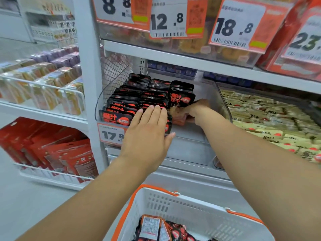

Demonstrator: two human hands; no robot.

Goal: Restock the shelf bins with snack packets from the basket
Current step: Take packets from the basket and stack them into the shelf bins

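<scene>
Your left hand (pixel 149 131) and right hand (pixel 198 108) are bare, forearms uncovered; no sleeves, rings or watch show.

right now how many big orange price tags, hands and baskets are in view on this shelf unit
orange price tags: 5
hands: 2, left hand flat on the black packets, right hand gripping a blurred packet
basket: 1
total: 8

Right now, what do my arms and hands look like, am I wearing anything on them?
Nothing shows on them. The left hand and right hand are gloveless, with no ring, watch or bracelet visible. Both forearms are uncovered up to the frame edge, with no sleeve in view. The right hand's fingers are partly hidden.
</scene>
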